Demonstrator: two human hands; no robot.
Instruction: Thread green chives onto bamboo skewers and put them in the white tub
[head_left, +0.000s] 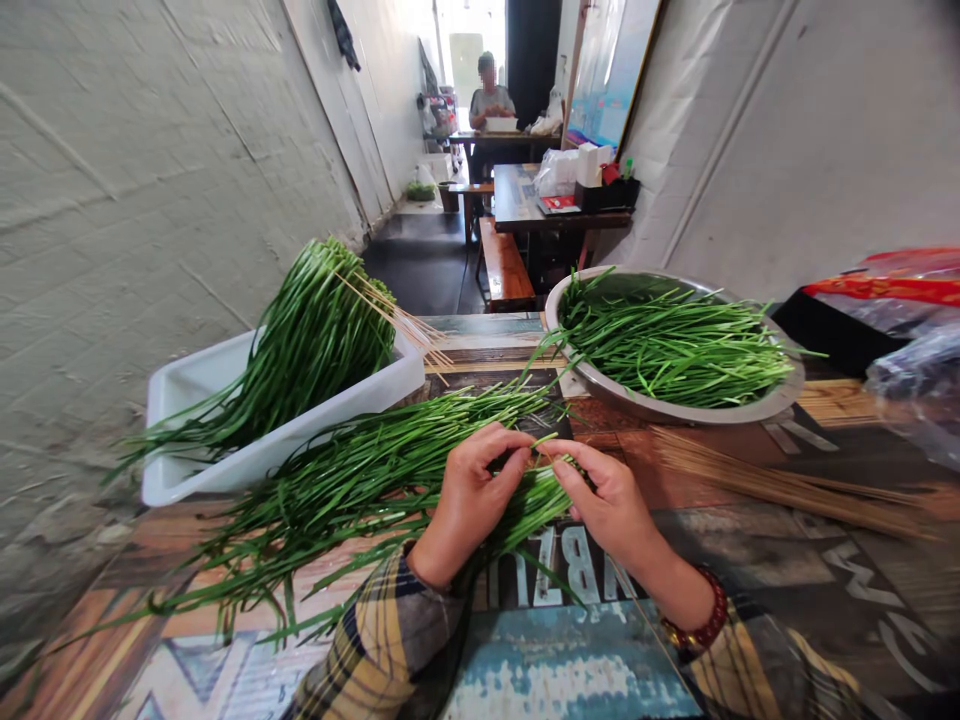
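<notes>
Left hand and right hand pinch slender, glossy stalks, seemingly garlic chives, on the printed worktop beside a round steel basin and white plastic tray.

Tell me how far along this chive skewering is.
Done: skewered chives lie piled in the white tray. In hand: left hand and right hand pinch a chive bunch on the table. Left: loose chives fill the metal bowl, and bare skewers lie beside it.
</notes>
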